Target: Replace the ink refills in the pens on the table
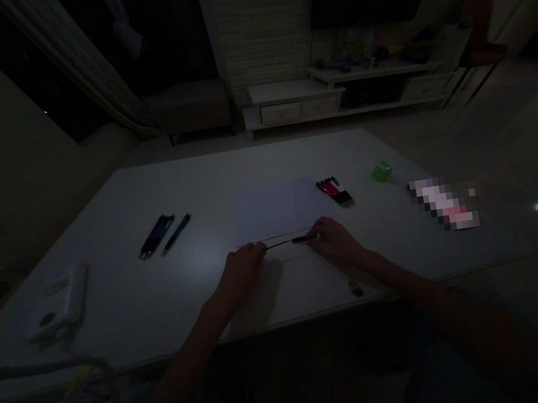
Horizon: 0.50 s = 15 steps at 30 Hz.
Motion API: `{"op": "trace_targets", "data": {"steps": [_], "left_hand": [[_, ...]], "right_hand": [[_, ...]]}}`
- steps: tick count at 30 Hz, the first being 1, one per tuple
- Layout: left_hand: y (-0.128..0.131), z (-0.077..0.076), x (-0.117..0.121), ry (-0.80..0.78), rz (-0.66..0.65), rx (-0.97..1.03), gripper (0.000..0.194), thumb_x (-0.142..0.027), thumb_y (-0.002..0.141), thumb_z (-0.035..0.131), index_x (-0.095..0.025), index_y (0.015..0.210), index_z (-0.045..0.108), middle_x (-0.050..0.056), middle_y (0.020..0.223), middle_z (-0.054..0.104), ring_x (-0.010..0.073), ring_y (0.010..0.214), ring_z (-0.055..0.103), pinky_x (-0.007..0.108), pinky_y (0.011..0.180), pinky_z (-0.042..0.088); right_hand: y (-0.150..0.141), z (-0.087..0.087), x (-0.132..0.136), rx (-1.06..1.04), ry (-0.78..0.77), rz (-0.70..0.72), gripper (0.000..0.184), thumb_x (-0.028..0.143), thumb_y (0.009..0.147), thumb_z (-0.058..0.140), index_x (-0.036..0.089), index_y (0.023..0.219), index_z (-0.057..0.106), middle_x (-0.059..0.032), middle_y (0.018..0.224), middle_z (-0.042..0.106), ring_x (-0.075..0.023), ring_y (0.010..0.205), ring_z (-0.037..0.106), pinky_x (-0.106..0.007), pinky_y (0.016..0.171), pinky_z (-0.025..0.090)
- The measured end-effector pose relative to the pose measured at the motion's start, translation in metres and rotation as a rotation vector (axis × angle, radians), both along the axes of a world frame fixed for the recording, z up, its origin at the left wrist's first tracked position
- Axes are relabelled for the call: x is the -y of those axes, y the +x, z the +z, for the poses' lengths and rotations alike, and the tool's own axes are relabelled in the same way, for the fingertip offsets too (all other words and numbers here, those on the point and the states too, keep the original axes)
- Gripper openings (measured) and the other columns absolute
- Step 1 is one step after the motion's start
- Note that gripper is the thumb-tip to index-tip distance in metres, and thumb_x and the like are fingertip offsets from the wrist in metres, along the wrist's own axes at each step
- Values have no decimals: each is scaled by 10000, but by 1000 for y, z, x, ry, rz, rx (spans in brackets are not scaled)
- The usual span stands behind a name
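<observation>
a slim black pen [288, 242] is lying nearly level along the near edge of a white sheet of printed paper [275, 210]. the right hand [333, 242] is grasping its thicker end, with the right fingers [315, 237] clenching the barrel, apparently to keep the thin tip steady. the left hand [242, 273] is resting at the tip's far end, seemingly pinning the sheet, though the dim light makes it impossible to tell whether its fingers are gripping anything. a bundle of pink-and-black pens [335, 191] is lying just beyond the sheet, while a small yellow-and-black object [355, 287] is sitting near the front edge of the white surface [169, 179]. a bright green block [381, 172] and a pixelated, unidentifiable object [444, 203] are lying to the right. two dark pens [165, 236] are resting to the left, apparently set aside within reach, beyond a white plastic device [64, 303].
</observation>
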<state>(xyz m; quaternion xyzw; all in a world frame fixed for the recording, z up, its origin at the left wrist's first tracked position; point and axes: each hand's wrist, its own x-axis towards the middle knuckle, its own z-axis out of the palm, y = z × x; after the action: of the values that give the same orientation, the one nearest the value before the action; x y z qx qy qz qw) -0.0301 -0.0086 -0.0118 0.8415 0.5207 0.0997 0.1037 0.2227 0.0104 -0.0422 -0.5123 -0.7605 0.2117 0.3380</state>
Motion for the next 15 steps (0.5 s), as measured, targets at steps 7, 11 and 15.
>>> {"op": "trace_targets", "data": {"steps": [7,11,15], "left_hand": [[26,-1,12,-75,-126,-17,266,-280,931,265,-213,983,517,42,882,575,176,801,546,312,721,370],[29,-1,12,-74,-133,-32,260,-268,929,263,-217,979,513,40,890,573,180,811,545,312,720,367],[17,0,7,-80,-78,-29,260,-264,929,258,-204,927,511,41,864,572,172,777,543,296,695,373]], "right_hand": [[-10,17,20,-25,-10,152,101,278,757,622,196,809,651,-31,778,575,-142,734,533,-265,671,428],[-5,12,20,-20,-5,163,36,213,744,630,183,735,646,-29,766,576,-141,750,536,-264,692,421],[11,4,13,-23,-11,75,39,208,737,630,175,744,648,-24,749,574,-131,706,531,-257,666,422]]}}
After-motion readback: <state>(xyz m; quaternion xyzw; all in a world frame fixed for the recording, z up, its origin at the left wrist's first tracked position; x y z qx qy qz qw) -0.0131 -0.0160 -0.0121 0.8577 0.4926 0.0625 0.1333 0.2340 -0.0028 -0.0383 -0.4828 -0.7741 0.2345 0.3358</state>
